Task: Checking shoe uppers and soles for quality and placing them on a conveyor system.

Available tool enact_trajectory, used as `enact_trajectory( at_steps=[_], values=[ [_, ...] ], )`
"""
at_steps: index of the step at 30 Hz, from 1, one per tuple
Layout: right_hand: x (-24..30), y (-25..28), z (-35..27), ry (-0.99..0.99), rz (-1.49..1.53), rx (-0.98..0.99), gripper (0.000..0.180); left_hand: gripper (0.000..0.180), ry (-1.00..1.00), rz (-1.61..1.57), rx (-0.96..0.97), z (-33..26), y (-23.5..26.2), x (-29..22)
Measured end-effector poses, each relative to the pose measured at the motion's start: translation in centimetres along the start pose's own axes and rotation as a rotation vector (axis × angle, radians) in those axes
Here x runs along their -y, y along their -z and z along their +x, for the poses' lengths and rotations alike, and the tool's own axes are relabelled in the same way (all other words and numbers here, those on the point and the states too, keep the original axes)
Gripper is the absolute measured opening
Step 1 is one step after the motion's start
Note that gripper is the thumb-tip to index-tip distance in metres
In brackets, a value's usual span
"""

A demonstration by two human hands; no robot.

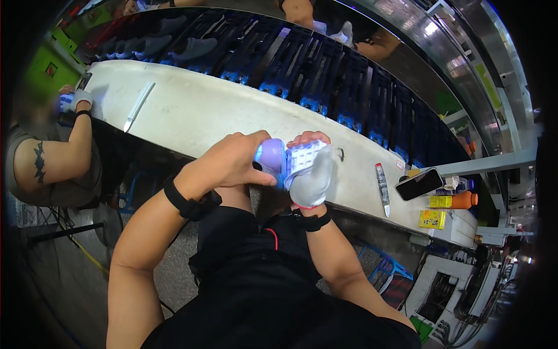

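A lilac-blue shoe [272,154] with a white, grid-patterned sole is held between my two hands, just over the near edge of the pale bench. My bare left hand [235,157] grips its lilac end, with the thumb below and the fingers above. Around the white patterned part closes my right hand [314,183], which wears a pale glove that leaves some fingertips bare. The hands hide parts of the shoe. To the right of my right hand, a small dark ring-like piece [341,154] lies on the bench.
The pale bench [192,87] runs along a dark slatted conveyor [314,75] carrying grey shoes [195,49]. A white pen-like tool [139,106] lies left; a cutter [382,189], phone [418,184], orange bottle [464,200] and yellow box [433,220] lie right. A co-worker's gloved hand [81,99] is far left.
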State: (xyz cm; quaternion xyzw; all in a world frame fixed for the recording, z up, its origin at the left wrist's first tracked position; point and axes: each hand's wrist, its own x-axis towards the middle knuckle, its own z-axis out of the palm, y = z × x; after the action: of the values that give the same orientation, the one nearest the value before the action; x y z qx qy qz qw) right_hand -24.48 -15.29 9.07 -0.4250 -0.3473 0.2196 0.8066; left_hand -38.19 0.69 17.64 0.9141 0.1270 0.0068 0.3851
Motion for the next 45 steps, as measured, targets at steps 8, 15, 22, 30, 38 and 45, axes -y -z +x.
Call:
enact_trajectory(
  at_steps=[8,15,22,30,38,45],
  values=[
    [2.5,-1.1,0.6,-0.201,-0.207,0.054,0.055,0.069,0.004,0.011,0.013,1.9,0.6,0.0],
    [4.5,2.0,-1.0,-0.302,0.074,-0.051,0.068,0.067,-0.244,0.255,-0.043,3.8,-1.6,-5.6],
    [8.1,2.3,-2.1,-0.297,-0.434,0.011,0.060,0.061,-0.444,0.299,-0.151,2.9,-4.4,-6.2],
    [8.7,2.7,-6.0,0.006,-0.582,0.267,0.082,0.076,-0.310,0.485,0.074,-2.6,-0.2,-7.3],
    [4.0,2.6,-5.6,0.334,-1.086,0.390,0.065,0.079,0.021,-0.340,-0.119,-8.6,-2.1,-1.5],
    [3.3,2.1,-3.9,0.263,-0.900,0.562,0.060,0.063,0.184,-0.340,-0.188,-10.7,-5.0,1.3]
  ],
)
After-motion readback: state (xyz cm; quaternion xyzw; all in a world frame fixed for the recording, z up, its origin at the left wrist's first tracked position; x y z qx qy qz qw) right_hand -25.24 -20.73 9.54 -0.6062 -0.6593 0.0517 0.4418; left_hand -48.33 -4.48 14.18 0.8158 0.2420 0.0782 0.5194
